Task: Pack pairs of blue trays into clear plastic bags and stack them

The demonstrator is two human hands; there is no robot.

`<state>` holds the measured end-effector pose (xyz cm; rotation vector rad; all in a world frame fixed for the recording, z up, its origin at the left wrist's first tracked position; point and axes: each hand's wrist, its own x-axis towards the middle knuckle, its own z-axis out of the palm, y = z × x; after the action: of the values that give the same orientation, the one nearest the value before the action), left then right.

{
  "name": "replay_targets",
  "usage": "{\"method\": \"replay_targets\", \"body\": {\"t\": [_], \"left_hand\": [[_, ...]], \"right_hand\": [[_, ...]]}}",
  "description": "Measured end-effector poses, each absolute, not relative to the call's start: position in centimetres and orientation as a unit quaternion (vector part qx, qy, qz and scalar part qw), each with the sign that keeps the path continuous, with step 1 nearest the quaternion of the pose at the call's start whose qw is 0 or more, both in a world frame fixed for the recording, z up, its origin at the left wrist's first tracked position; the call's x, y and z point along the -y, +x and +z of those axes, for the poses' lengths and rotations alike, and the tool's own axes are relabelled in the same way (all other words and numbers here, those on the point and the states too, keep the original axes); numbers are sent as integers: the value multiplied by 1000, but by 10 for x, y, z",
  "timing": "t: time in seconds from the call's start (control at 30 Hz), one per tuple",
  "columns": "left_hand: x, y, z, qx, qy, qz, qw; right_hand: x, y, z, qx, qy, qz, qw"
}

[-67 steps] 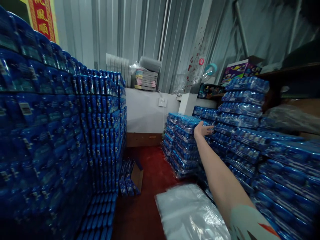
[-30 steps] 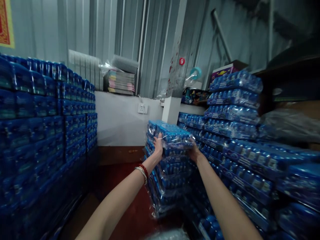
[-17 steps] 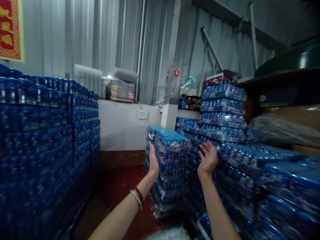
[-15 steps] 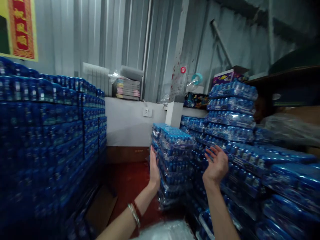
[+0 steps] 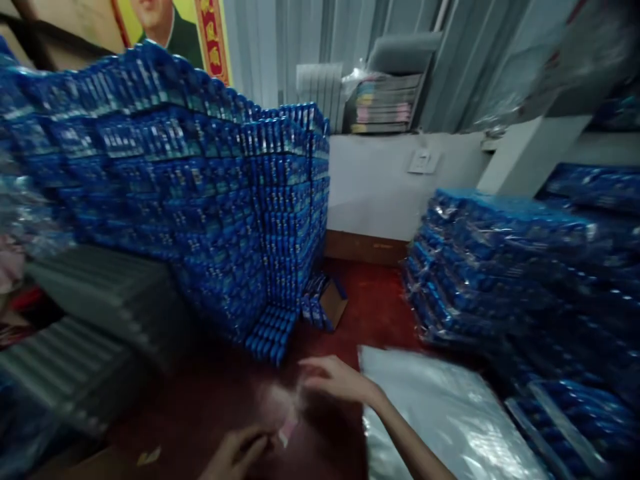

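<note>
Towering on the left is the blue wall (image 5: 200,200) of stacked packs, running back to the white ledge and stepping down toward the floor. Across the aisle on the right, wrapped bundles (image 5: 500,260) sit in a lower pile, film glinting. Between them runs the red floor (image 5: 370,307), with a small open carton (image 5: 331,305) tipped against the foot of the wall. Bottom right, a clear plastic sheet (image 5: 450,413) lies flat, blurred by motion. On the far ledge a stack of pastel books (image 5: 383,103) sits under a grey cover.

Down low now, both hands over the floor. The right hand (image 5: 335,379) stretches leftward, fingers loosely spread, just beside the sheet's near edge; whether it pinches anything I cannot tell. The left hand (image 5: 235,453) is curled at the bottom edge, fingers closed on a small pale strip (image 5: 286,430) with a pinkish end, which hangs between the two hands and is too blurred to name.
</note>
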<state>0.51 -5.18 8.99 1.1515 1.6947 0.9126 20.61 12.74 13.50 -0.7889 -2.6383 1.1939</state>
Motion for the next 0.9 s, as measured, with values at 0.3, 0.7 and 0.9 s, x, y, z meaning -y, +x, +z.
{"method": "replay_targets", "body": {"t": [0.3,0.7,0.9], "left_hand": [[114,-62,26,-740,394,409,359],[-6,-75,20,-639,316,596,368],[-56,-71,8,-674,258,571,391]], "right_hand": [[-218,144,74,686,-639,125,325],[-146,212,68,784,-527,25,326],[6,229,14,897,-405,-11,176]]}}
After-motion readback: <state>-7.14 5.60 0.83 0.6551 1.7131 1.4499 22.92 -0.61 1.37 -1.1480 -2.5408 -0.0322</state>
